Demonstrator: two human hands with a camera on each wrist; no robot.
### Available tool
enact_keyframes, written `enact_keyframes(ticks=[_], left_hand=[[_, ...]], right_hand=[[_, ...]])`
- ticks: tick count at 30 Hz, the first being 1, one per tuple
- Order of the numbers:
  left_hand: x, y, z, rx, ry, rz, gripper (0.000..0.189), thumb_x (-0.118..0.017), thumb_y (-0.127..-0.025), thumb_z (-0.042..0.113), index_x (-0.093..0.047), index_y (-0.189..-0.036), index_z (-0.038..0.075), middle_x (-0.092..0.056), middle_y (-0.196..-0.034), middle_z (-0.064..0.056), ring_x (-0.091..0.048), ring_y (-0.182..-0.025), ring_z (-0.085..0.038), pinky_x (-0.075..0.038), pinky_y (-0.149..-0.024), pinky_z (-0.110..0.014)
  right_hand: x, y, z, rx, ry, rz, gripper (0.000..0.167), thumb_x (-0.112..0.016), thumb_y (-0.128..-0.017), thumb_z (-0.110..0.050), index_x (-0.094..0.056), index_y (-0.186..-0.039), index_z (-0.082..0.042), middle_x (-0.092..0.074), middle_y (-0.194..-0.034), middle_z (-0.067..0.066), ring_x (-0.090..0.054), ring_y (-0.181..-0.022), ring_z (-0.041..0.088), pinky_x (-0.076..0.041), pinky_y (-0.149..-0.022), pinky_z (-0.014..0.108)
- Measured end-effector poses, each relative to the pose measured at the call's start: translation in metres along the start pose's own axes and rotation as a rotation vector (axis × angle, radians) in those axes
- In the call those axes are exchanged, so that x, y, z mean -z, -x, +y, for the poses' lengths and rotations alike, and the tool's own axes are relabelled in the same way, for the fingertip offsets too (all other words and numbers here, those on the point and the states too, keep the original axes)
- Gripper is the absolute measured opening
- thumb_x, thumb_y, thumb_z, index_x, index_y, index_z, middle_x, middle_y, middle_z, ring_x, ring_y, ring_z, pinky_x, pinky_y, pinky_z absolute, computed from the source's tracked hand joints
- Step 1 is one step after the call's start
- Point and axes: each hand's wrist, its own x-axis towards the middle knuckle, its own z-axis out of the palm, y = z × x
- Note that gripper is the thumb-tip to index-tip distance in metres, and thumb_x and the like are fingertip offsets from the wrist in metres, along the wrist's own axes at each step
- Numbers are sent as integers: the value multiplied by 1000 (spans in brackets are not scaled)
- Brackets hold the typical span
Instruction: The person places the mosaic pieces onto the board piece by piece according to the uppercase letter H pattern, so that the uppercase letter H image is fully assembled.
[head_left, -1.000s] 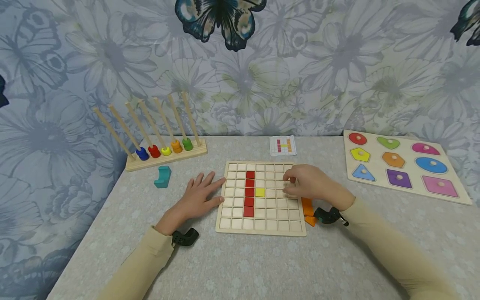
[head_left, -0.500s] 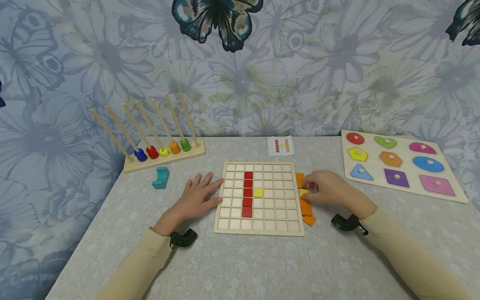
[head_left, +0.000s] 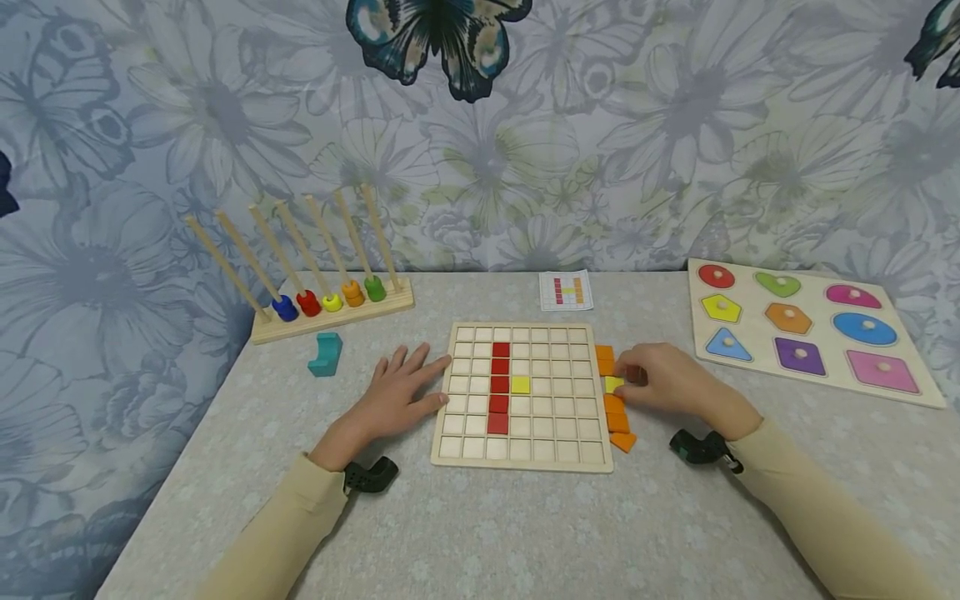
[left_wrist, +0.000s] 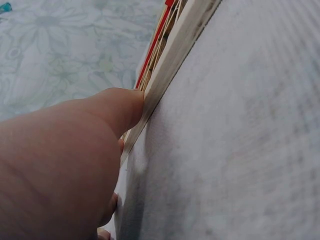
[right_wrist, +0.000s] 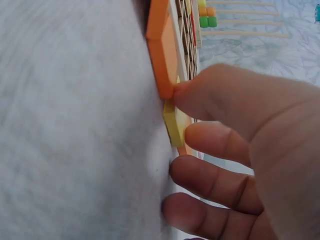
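Grid board [head_left: 525, 467]: one, flat on the table [head_left: 450, 542]; its left rim meets the left hand [head_left: 393, 396].
Red tiles [head_left: 498, 384]: five, in a single column on the grid.
Yellow tiles: two; one set tile [head_left: 521, 384] right of the middle red; one loose yellow tile [head_left: 612, 385] just off the board's right side, at the right hand [head_left: 667, 379].
Orange tiles [head_left: 617, 422]: five discernible along the same side, two beyond the loose yellow, three nearer; edges crowd together, so count approximate.
Left fingers: spread and extended, thumb tip touching the board's edge; holding nothing.
Right fingers: bent, thumb and forefinger partly parted at the loose yellow tile; cannot tell whether they pinch it.
Peg stand [head_left: 337, 319]: one, seven rods, five bearing coloured beads.
Shape puzzle [head_left: 822, 322]: one, nine knobbed pieces.
Pattern card [head_left: 566, 291]: one; print too small to read closely.
Teal block [head_left: 325, 366]: one.
Obscured: loose yellow tile partly covered by right fingers; wall butterflies [head_left: 442, 42] cut by frame edges; left wrist view catches only a strip of board.
Change, 1.0 s: right hand was over the grid's right columns, now beside the board; left hand and set tiles unchanged.
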Motion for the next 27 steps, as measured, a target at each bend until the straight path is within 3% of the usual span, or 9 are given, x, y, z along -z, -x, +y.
enact_keyframes(ticks=[10,27], left_hand=[[-1,-1,0,3,2,-2,64,-61,-102,38,-40,-159,18,-21,-168,-23,-5,-155,-55,-5,-117,-78],[-2,0,-1,2,-8,5,63,-60,-102,38,-41,-158,18,-21,-168,-23,-6,-155,-55,-6,-118,-77]], right_hand=[[-3,0,1,-7,-5,14,21,-86,-77,-26,-68,-85,-18,-57,-75,-6,-49,-72,10,-42,-67,26],[-8,0,4,7,-13,28,17,-84,-81,-23,-77,-93,-13,-57,-75,-6,-47,-70,9,-41,-64,24]])
